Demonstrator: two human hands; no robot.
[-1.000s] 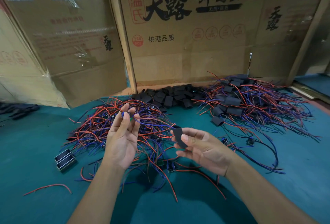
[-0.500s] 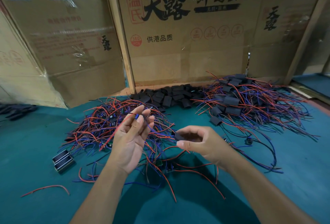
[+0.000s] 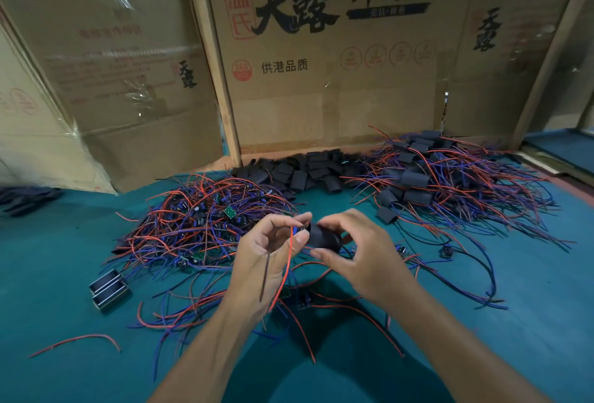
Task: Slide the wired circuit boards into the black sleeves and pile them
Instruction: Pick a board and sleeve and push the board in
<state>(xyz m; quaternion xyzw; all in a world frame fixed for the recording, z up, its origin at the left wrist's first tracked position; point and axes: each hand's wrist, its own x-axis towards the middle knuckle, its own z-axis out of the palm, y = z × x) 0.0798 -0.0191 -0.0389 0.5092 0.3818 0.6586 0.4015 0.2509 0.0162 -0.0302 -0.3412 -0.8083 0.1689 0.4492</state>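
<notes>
Pinched between left thumb and fingertips: the wire end of one circuit board, its red wire (image 3: pixel 290 261) and a dark wire hanging down across the left hand (image 3: pixel 266 261). The board itself is hidden at the pinch. Right hand (image 3: pixel 360 258) curls round a black sleeve (image 3: pixel 323 238), thumb below, fingers above. Sleeve lies just right of the left fingertips, touching or nearly so; its long axis runs roughly left to right, its mouth seemingly toward the left hand. Judgement: insertion needs the board pushed rightward along that axis.

Below: green table cover (image 3: pixel 64 274). Bare wired boards heaped at left (image 3: pixel 199 226), empty sleeves at centre back (image 3: pixel 299 171), finished pile at right (image 3: pixel 427 177). Cardboard boxes (image 3: pixel 321 81) wall the back.
</notes>
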